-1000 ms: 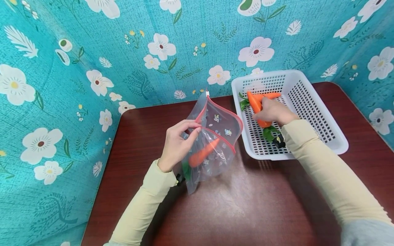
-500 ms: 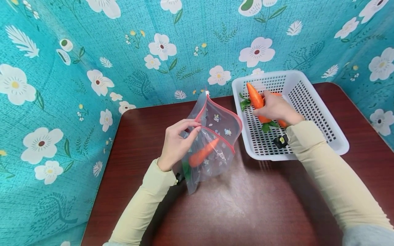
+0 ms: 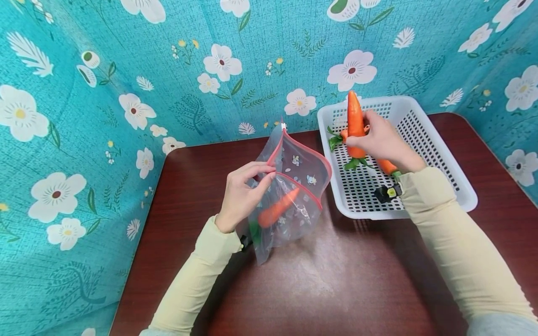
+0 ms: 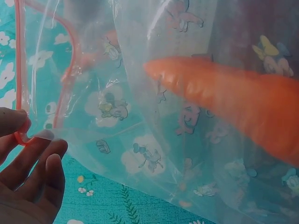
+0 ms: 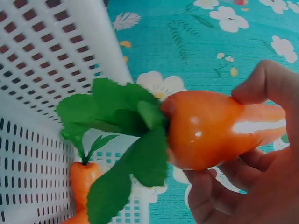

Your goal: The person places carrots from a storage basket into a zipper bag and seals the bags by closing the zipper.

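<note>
In the head view my left hand [image 3: 241,198] pinches the red-zipped mouth of a clear printed bag [image 3: 300,226], which gapes at the top. Through its film shows one orange carrot [image 4: 233,98] with a green top. My right hand [image 3: 384,142] grips another carrot [image 3: 355,119] by its thick body, tip up, over the left part of the white basket [image 3: 466,193]. Green leaves [image 5: 126,116] hang from its lower end in the right wrist view. Further carrots lie in the basket, one a carrot [image 3: 385,166] partly behind my right hand.
The basket stands on a dark red table [image 3: 328,289], to the right of the bag. A turquoise flowered cloth [image 3: 252,60] hangs behind the table and along its sides. Black wrist cameras sit on both wrists; the right one [image 3: 386,192] overlaps the basket.
The right hand has lifted its carrot up from the basket floor and turned it more upright. The left hand and the bag stay in place.
</note>
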`<state>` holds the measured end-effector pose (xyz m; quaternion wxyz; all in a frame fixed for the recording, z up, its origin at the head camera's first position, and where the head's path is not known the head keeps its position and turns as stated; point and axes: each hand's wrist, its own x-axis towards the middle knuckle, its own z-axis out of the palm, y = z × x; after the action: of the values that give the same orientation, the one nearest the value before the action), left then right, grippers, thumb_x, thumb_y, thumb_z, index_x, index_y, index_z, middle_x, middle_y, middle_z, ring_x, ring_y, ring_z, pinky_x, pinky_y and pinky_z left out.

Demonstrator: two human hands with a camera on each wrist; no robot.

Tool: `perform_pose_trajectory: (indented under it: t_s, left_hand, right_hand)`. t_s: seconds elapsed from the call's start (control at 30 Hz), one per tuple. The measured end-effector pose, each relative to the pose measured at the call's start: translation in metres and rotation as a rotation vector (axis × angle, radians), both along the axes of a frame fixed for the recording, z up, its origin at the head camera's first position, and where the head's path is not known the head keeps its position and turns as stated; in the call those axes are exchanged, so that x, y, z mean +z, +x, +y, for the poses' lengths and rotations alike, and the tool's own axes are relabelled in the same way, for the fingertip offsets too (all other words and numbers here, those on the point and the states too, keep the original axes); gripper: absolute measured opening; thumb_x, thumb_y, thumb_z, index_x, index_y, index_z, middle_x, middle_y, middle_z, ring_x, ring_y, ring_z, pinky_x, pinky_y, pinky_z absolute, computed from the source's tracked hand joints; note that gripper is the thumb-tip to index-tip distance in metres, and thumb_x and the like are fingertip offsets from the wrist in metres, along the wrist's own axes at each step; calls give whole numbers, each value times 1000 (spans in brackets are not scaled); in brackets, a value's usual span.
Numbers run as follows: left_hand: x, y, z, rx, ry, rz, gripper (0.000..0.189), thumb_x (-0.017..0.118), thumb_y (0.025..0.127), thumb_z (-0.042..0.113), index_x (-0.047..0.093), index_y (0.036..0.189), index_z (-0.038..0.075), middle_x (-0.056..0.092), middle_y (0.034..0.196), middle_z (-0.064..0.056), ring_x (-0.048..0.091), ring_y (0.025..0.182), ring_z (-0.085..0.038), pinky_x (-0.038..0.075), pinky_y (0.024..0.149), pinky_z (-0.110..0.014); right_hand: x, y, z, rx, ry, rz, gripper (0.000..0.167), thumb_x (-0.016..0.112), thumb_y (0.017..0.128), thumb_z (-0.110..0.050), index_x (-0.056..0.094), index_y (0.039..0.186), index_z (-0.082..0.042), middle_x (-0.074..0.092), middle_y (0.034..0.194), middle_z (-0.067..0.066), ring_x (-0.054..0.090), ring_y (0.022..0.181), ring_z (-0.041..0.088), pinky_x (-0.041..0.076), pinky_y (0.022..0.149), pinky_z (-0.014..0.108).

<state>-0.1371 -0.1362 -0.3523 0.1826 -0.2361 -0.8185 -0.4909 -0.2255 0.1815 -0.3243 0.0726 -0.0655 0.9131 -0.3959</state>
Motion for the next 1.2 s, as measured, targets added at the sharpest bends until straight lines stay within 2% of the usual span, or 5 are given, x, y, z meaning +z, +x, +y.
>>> perform_pose_trajectory:
  t_s: [0.2, 0.4, 0.7, 0.9, 1.2]
  left_hand:
    - [0, 0, 0, -1, 1, -8, 18, 73, 85, 9, 75, 103, 9, 73, 98, -3, 60, 79, -10, 54, 67, -34]
    - [0, 0, 1, -1, 2, -5, 20, 73, 84, 7, 75, 104, 9, 73, 99, -4, 60, 78, -11, 53, 67, -27]
    - [0, 0, 1, -3, -4, 11, 21, 73, 84, 9, 74, 106, 8, 72, 100, -5, 61, 81, -12, 54, 67, -29]
    - [0, -1, 1, -7, -10, 21, 22, 74, 84, 9, 73, 106, 7, 72, 100, -5, 61, 83, -11, 54, 68, -30]
    - [2, -3, 1, -15, 7, 34, 23, 74, 83, 7, 72, 106, 3, 72, 99, -6, 61, 83, -13, 55, 69, -34]
  right_hand:
    - [8, 6, -3, -64, -51, 64, 60, 65, 87, -38, 37, 128, -4, 55, 114, 16, 55, 89, 28, 46, 65, 36]
    - [14, 10, -4, -113, -115, 97, 48, 59, 87, -26, 39, 127, -6, 53, 111, 11, 52, 90, 23, 46, 66, 34]
    - [22, 14, -6, -132, -231, 141, 37, 56, 88, -20, 42, 119, -8, 54, 105, 4, 51, 87, 19, 46, 69, 26]
    - [29, 18, -7, -143, -286, 125, 36, 52, 90, -18, 41, 123, -10, 54, 108, 0, 51, 94, 17, 46, 74, 26]
    - [35, 24, -10, -117, -386, 165, 37, 52, 89, -13, 43, 125, -13, 55, 106, -1, 53, 94, 17, 47, 75, 25]
